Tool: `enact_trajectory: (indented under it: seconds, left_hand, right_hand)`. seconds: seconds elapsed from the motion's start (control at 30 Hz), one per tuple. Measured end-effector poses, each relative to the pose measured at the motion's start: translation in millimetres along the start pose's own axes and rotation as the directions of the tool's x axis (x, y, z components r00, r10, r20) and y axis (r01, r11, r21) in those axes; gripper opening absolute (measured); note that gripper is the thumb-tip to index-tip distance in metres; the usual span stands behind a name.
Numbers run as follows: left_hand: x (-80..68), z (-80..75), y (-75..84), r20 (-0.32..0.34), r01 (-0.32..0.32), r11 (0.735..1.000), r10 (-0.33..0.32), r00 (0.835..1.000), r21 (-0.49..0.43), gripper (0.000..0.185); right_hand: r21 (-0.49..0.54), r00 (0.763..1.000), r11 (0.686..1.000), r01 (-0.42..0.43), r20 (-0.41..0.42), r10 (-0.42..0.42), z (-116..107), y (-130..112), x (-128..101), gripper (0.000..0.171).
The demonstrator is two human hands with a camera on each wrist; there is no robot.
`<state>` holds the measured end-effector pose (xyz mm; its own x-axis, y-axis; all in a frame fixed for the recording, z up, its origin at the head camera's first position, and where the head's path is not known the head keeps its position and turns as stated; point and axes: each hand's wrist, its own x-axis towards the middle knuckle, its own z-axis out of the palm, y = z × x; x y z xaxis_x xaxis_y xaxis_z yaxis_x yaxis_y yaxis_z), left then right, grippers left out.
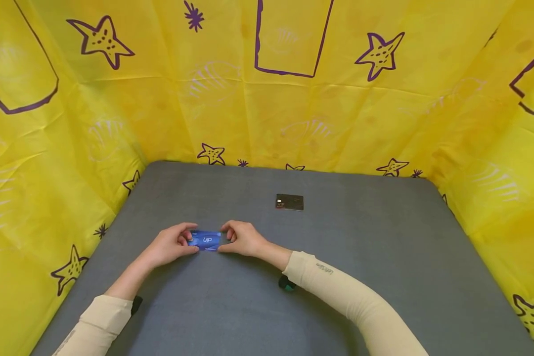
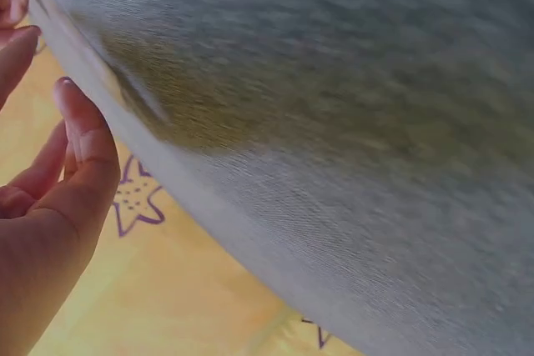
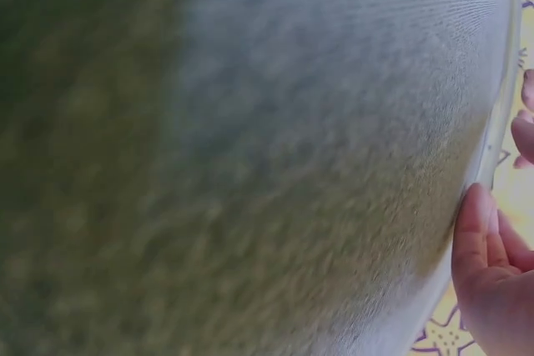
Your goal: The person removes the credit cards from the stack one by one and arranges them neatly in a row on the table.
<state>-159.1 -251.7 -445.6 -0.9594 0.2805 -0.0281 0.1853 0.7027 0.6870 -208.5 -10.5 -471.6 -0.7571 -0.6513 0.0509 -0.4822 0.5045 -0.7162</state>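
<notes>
A blue card with "VIP" on it (image 1: 206,241) lies between the two hands, left of the middle of the grey table in the head view. My left hand (image 1: 171,243) holds its left end, fingers at the far corner and thumb at the near one. At the opposite end, my right hand (image 1: 245,240) grips the card the same way, thumb along the near edge. The wrist views catch the left hand (image 2: 67,198) and the right hand (image 3: 496,277) at the frame edges, with the card hidden there.
A black card marked "VIP" (image 1: 289,202) lies flat on the grey tabletop (image 1: 382,247), farther back and right of the hands. Yellow cloth (image 1: 267,113) printed with starfish hangs around the back and both sides. Beneath the right forearm shows a small dark and green object (image 1: 287,283).
</notes>
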Motion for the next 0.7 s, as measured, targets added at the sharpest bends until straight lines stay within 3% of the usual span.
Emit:
enact_trajectory:
  seconds: [0.5, 0.7]
  left_hand:
    - [21.1, 21.7, 17.9, -0.007, -0.07, 0.989, 0.069, 0.998, -0.127, 0.054]
    - [30.0, 34.0, 27.9, 0.018, -0.086, 0.983, 0.09, 0.996, -0.164, 0.053]
  right_hand:
    - [0.044, 0.998, 0.999, 0.003, -0.057, -0.001, -20.2, 16.8, -18.1, 0.049]
    - [0.051, 0.997, 0.999, -0.005, -0.075, 0.009, -30.7, 24.8, -26.2, 0.05]
